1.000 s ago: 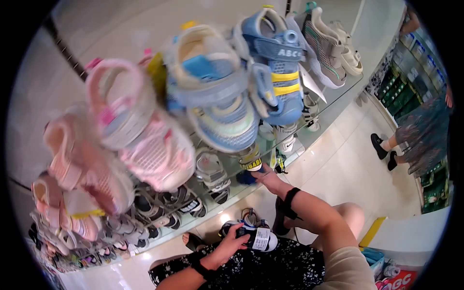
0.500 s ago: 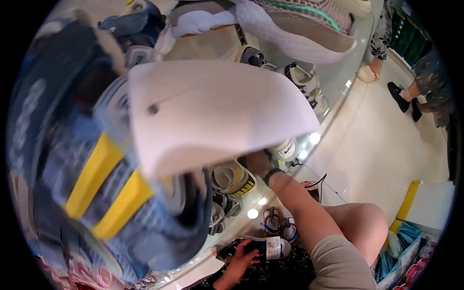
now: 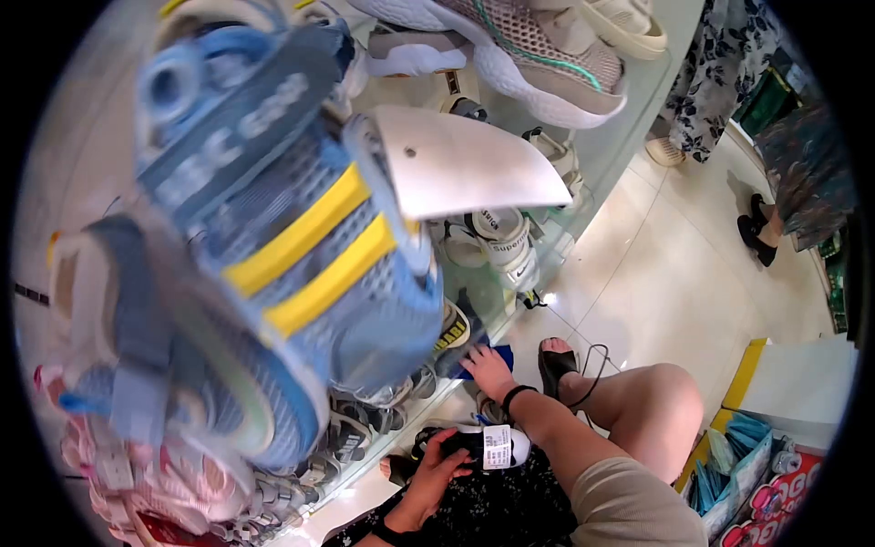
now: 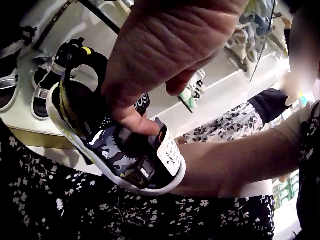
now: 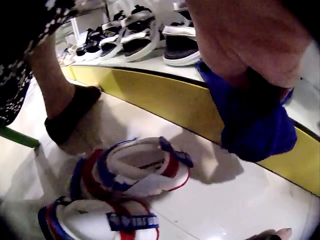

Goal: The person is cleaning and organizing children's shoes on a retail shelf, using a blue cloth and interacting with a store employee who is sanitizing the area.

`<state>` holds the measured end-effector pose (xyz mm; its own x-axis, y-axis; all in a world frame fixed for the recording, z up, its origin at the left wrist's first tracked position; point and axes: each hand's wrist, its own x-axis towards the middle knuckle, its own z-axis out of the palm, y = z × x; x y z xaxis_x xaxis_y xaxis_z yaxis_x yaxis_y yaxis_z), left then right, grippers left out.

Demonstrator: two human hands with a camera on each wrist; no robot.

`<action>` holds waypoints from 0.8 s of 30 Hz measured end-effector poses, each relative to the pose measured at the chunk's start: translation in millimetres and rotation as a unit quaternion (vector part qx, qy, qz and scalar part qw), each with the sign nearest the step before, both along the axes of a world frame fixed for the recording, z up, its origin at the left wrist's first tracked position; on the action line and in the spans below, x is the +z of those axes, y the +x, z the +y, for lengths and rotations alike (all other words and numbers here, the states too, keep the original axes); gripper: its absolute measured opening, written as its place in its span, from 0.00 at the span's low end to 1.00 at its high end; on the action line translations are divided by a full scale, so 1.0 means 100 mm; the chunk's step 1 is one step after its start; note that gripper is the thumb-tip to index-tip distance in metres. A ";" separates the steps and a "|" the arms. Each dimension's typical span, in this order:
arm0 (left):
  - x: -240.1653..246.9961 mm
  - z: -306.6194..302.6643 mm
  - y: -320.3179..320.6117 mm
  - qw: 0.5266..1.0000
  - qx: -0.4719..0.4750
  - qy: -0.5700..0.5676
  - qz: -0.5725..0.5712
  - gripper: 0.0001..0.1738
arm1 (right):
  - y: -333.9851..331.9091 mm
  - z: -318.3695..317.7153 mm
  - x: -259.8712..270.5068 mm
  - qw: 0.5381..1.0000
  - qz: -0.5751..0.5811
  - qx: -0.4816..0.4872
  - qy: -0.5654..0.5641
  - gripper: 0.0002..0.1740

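Note:
My left hand (image 3: 439, 469) holds a child's black camouflage-patterned shoe (image 4: 120, 157) over my lap, with fingers curled on its upper. A white label (image 4: 169, 154) hangs from the white-soled shoe near its toe. At the edge of the low shelf, my right hand (image 3: 490, 369) grips a dark blue cloth (image 5: 257, 125), which droops over the yellow shelf front in the right wrist view. Below that hand, a pair of white sandals with red and blue trim stands on the floor, the nearer sandal (image 5: 90, 220) beside the farther sandal (image 5: 142, 165).
Glass shelves carry many children's shoes; a blue shoe with yellow straps (image 3: 310, 246) and a white card (image 3: 465, 164) loom close in front. A carton with blue packets (image 3: 734, 465) stands at the right. Two people stand on the tiled floor (image 3: 656, 264) beyond.
My right hand first reached in at the low shelf, and is now back at its edge with the blue cloth. The head view has moved closer to the upper shoes. My left hand keeps the shoe.

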<state>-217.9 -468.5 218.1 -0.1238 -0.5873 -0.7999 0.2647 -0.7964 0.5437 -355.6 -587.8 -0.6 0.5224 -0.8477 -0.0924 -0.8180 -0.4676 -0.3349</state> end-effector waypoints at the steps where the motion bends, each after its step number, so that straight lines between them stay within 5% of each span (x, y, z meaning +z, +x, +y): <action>1: 0.02 0.03 0.00 1.000 -0.003 -0.010 0.001 0.25 | -0.03 0.09 0.12 0.999 -0.002 -0.008 0.037 0.19; 4: 0.02 0.15 0.00 0.999 -0.001 -0.054 0.007 0.24 | -0.11 0.21 0.28 0.976 0.017 -0.029 0.214 0.17; 6: 0.05 0.21 0.02 0.996 0.000 -0.084 0.011 0.25 | -0.23 0.26 -0.15 0.957 -0.049 -0.047 0.283 0.17; 11: 0.03 0.30 0.08 0.992 -0.003 -0.128 -0.005 0.21 | -0.48 0.10 0.31 0.945 -0.217 -0.118 0.212 0.16; 16: 0.14 0.29 0.11 0.991 -0.033 -0.127 -0.008 0.18 | -0.57 -0.40 1.20 0.988 -0.068 0.030 0.138 0.17; 20: 0.11 0.35 0.16 0.989 -0.038 -0.145 -0.003 0.18 | -0.83 -0.74 1.72 0.980 0.096 0.172 -0.029 0.12; 24: 0.06 0.41 0.22 0.987 -0.047 -0.155 -0.015 0.19 | -1.13 -1.00 2.11 0.967 0.218 0.126 0.040 0.14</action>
